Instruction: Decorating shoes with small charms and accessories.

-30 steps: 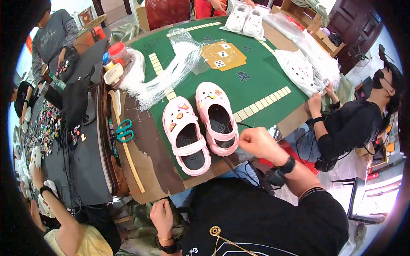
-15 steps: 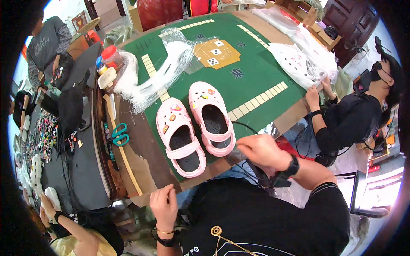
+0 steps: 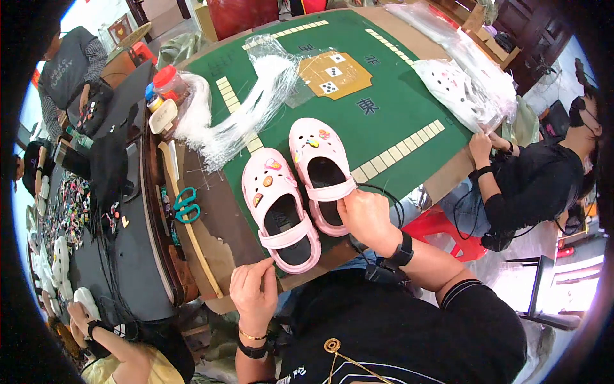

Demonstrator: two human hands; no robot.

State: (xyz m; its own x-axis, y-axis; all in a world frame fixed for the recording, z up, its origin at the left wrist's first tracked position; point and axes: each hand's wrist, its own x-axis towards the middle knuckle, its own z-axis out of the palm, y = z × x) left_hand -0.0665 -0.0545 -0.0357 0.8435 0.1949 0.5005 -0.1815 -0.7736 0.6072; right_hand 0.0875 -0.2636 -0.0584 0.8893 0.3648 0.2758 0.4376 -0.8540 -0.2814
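Note:
Two pink clogs with small charms on their toes lie side by side, toes pointing away from me. At the right clog [image 3: 320, 138], my right hand [image 3: 372, 221] is closed on the inner side of the heel end, just behind the strap; some fingertips are hidden. My left hand [image 3: 254, 287] is loosely curled, with nothing visible in it, at the table's near edge. Its fingertips come up to the heel of the left clog [image 3: 257, 176], and I cannot tell whether they touch.
Scissors [image 3: 186, 205] and a long wooden stick [image 3: 198, 249] lie left of the clogs. Clear plastic ties [image 3: 256, 109] and a red-lidded jar [image 3: 167, 83] are farther back. A co-worker [image 3: 531, 166] sits at the right, holding a plastic bag [image 3: 457, 96]. Others work at the left.
My right hand has moved left onto the right clog, and its strap sits slightly farther forward. My left hand has come closer to the left clog's heel. The view has shifted slightly.

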